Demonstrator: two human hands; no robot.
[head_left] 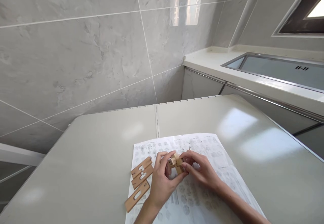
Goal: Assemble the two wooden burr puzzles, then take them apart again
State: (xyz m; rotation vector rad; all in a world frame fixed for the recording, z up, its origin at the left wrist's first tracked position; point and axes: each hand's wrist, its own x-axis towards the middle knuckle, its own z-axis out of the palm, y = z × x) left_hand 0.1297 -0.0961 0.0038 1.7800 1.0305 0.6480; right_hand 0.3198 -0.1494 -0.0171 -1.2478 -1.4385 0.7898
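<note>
My left hand (163,180) curls round a small cluster of interlocking wooden puzzle pieces (176,162), thumb underneath and fingers at the upper left. One piece in the cluster bears a mark like a "G" or "6". From the right, my right hand (198,168) pinches the cluster's right side with thumb and fingertips, which partly hide it. Left of my left hand lie three flat wooden pieces with cut-out slots: one numbered 3 (136,172), one numbered 1 (137,182) and one numbered 2 (131,203).
Beneath the hands a printed paper sheet (215,149) with small diagrams covers part of the pale table (96,163). A seam runs across the tabletop. Behind stands a grey tiled wall (76,55); a counter (202,60) with a sink (273,68) is at the right.
</note>
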